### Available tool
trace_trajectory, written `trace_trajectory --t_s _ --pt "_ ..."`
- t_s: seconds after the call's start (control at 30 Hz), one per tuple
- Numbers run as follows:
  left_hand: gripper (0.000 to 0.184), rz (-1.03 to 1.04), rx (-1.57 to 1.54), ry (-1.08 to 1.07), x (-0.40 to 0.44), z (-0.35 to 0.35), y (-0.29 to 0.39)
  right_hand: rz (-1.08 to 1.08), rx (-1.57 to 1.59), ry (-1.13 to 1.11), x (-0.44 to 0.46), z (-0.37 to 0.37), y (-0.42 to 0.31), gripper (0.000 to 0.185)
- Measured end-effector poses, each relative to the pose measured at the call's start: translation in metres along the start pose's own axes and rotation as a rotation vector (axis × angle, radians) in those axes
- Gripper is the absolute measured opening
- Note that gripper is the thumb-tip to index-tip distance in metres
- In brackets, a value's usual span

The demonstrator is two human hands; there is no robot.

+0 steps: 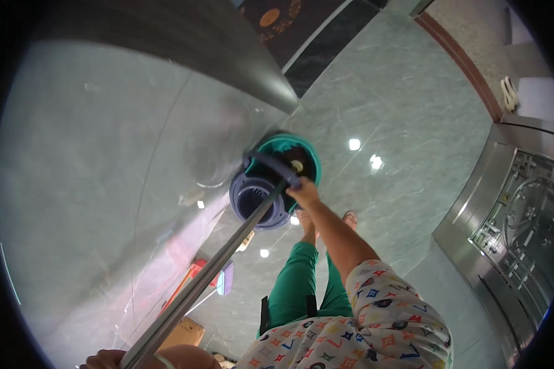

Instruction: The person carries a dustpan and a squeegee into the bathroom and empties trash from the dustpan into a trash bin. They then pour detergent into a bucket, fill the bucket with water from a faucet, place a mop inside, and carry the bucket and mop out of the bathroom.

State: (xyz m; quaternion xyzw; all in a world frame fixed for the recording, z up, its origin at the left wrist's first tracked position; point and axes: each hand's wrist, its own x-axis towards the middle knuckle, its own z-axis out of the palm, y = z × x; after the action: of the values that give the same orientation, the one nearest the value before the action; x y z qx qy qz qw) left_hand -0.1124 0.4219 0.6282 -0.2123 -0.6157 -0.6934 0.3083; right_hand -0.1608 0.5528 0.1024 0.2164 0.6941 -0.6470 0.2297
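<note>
A teal mop bucket point(317, 161) with a grey-purple wringer basket point(239, 195) on one side stands on the floor before my feet. My right hand point(303, 193) is closed around the bucket's grey-purple carrying handle point(276, 166). At the lower left edge, my left hand point(104, 358) grips the upper part of a long metal mop pole point(203, 280). The pole slants down to the bucket, its lower end beside the handle and my right hand. Dark contents show inside the teal part; I cannot make out the mop head clearly.
A glossy grey wall point(104, 154) runs along the left. Below it are a dustpan point(226, 278) and a cardboard box point(184, 334). A dark mat point(283, 24) lies beyond a doorway at the top. Metal equipment point(505, 227) stands at the right, on shiny tiles.
</note>
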Motion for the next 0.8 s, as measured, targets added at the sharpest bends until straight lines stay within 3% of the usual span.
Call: trace_trajectory --t_s 0.13,0.2,0.47,0.63,0.67,0.73,0.8 --pt "0.004 -0.038 0.048 -0.070 -0.013 0.011 -0.013 0.005 -0.086 -0.169 -0.009 0.031 0.010 0.032" --pt "0.006 -0.038 0.071 -0.089 -0.016 0.026 -0.021 0.003 -0.155 -0.071 -0.014 0.017 0.005 0.029" --pt "0.018 -0.096 -0.051 -0.383 0.017 0.079 -0.023 -0.048 0.070 0.147 -0.007 -0.091 0.004 0.026" --pt "0.025 -0.153 -0.179 -0.560 0.038 0.149 -0.043 -0.039 0.077 0.247 0.008 -0.165 0.004 0.026" --pt "0.024 -0.069 -0.180 -0.196 0.027 0.184 -0.050 -0.048 0.102 0.256 0.018 -0.184 0.001 0.027" --pt "0.025 -0.019 -0.091 -0.203 0.038 0.209 -0.058 -0.054 0.161 0.292 0.028 -0.219 -0.019 0.029" --pt "0.023 -0.019 -0.195 -0.200 0.048 0.237 -0.069 0.003 0.175 0.285 0.030 -0.259 -0.045 0.031"
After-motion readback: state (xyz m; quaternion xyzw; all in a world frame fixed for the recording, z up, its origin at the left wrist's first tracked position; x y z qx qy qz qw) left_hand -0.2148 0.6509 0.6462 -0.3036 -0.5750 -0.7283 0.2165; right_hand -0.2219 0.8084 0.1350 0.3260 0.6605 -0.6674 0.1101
